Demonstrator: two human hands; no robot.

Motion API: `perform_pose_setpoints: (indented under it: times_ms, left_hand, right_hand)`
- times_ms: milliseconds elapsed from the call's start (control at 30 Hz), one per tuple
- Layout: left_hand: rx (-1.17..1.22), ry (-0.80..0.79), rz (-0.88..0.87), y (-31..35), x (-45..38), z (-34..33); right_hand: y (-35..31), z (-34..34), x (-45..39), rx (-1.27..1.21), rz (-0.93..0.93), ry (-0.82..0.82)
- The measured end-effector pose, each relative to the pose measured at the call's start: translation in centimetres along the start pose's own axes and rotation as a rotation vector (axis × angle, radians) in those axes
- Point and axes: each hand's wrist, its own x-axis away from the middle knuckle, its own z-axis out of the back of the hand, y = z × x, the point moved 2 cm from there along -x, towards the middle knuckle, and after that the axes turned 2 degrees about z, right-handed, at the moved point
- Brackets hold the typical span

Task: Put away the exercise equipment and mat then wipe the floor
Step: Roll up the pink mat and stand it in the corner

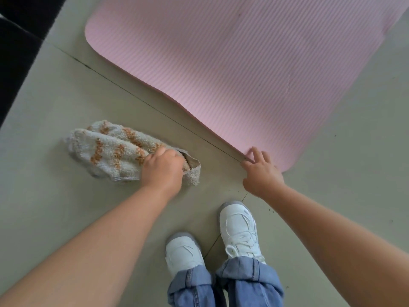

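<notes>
Our left hand [162, 168] grips the crumpled grey-and-orange terry towel [115, 151] on the pale tiled floor [55, 207]; our right hand [262, 173] pinches the flat pink ribbed foam mat's [232, 74] near corner.

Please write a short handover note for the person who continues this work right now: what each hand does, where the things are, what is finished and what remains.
Left hand: grips the towel, which lies bunched on the floor.
Right hand: fingertips on the near corner of the pink mat; I cannot tell if it pinches it.
Mat: flat and unrolled on the floor, right of the towel.
Done: nothing certain; no other exercise equipment is in view.
Left: roll up and store the mat, then wipe the floor.
</notes>
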Motion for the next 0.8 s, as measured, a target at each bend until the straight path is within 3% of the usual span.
perform_pose_setpoints:
  times_ms: [467, 700, 800]
  left_hand:
    - [-0.02, -0.011, 0.018, 1.5, 1.4, 1.6]
    - [0.034, 0.154, -0.034, 3.8, -2.5, 3.5]
    - [-0.052, 0.192, -0.066, 3.6, -4.9, 2.4]
  right_hand:
    - [2.3, -0.1, 2.1, -0.035, -0.034, 0.064]
    - [2.2, 1.0, -0.8, -0.001, 0.013, 0.218]
    - [1.9, 0.4, -3.2, -0.029, 0.024, 0.29]
